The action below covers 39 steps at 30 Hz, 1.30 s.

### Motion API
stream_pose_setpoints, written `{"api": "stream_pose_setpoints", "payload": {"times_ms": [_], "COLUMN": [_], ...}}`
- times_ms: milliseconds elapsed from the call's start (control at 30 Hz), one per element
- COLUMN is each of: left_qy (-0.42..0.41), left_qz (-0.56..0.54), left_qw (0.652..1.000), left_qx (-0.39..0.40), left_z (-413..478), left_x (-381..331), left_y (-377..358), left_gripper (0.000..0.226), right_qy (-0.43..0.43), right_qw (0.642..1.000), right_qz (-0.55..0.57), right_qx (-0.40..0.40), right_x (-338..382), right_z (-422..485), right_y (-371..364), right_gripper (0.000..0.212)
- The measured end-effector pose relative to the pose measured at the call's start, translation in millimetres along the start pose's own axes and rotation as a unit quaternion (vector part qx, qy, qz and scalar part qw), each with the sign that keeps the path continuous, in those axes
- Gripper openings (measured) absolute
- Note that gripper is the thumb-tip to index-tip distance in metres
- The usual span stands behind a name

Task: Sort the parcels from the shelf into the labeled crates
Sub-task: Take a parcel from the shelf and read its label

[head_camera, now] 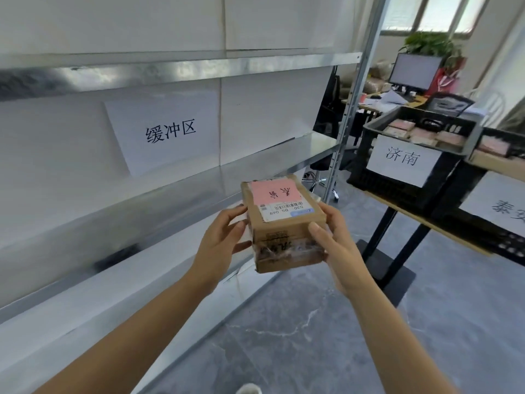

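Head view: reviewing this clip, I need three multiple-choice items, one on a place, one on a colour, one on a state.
1. Where is the parcel?
A. on the shelf
B. between both hands
C. in a crate

2. What colour is its handwritten label?
A. green
B. pink
C. yellow

3. What state is the 济南 crate in?
A. empty
B. overturned
C. holding parcels

Key:
1 B: the left hand and right hand grip its sides.
2 B: the label on top is pink.
3 C: pink-labelled parcels show inside its rim.
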State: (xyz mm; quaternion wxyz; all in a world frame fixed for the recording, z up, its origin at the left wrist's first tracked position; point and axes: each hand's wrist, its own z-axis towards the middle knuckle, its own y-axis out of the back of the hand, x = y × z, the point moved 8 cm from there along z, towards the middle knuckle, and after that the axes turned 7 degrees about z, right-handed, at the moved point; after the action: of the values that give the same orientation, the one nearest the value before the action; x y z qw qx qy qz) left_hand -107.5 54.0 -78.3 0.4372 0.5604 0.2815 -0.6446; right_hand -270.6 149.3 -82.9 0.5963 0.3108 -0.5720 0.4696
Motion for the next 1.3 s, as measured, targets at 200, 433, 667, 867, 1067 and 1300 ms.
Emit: {"api": "stream_pose_setpoints", "payload": {"times_ms": [200,433,667,867,1067,1300], "left_qy": [-0.037,0.018,-0.036,-0.075,-0.006,-0.057], "left_qz": [0.058,0.076,0.09,0.095,-0.028,0.052], "left_qw": [0.997,0.982,0.975,0.975,0.965,0.92], "left_qx": [0.024,0.173,0.2,0.189,0.26,0.384], "left_z": [77.0,182.2,239.0,259.3,264.4,287.6], "left_x": [6.1,14.6,23.9,23.2,25.2,28.1], "left_y": [-34.6,-73.3,-106.2,-129.2,-167.0,-239.5], "left_gripper": [0.034,0.157,0.135,0.105,0.037,0.085], "right_qy": [-0.003,0.028,0.129,0.11,0.104,0.119], "right_qw": [0.994,0.987,0.929,0.924,0.937,0.917], "right_qz": [0.025,0.074,-0.112,-0.105,-0.053,-0.028], "right_qx": [-0.105,-0.141,-0.327,-0.352,-0.328,-0.379], "right_x": [-13.3,2.5,16.6,11.3,25.0,36.6], "right_z": [47.5,110.1,129.0,138.2,144.7,144.3], "right_y": [51.3,89.9,124.7,130.9,169.2,256.8], "right_gripper": [0.033,0.037,0.02,0.03,0.051,0.037]}}
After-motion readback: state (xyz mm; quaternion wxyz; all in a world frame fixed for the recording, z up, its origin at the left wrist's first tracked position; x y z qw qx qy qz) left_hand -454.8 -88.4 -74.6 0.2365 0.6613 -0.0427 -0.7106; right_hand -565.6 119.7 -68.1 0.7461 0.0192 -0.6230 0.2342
